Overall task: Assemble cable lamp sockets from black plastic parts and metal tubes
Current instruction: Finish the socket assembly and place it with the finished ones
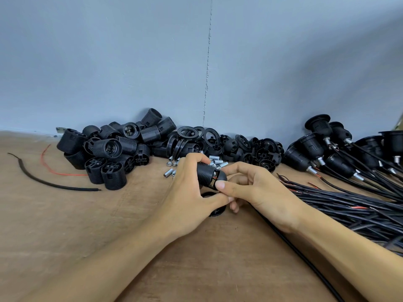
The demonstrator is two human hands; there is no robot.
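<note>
My left hand (187, 192) grips the ribbed black body of a lamp socket (207, 174) above the middle of the wooden table. My right hand (257, 192) pinches the rounded black cap (220, 178) at the socket's right end with thumb and forefinger. A gap between body and cap shows a bit of red wire. A black cable (290, 243) runs from under my right hand toward the near right edge. Small silver metal tubes (172, 170) lie scattered just behind my hands. A black ring (214, 213) lies on the table under my hands, mostly hidden.
A pile of ribbed black socket bodies (113, 151) sits at the back left, black rings and caps (229, 144) at the back middle. Finished sockets with cables (340, 155) fill the right side. A loose black wire (48, 182) and red wire (54, 168) lie left.
</note>
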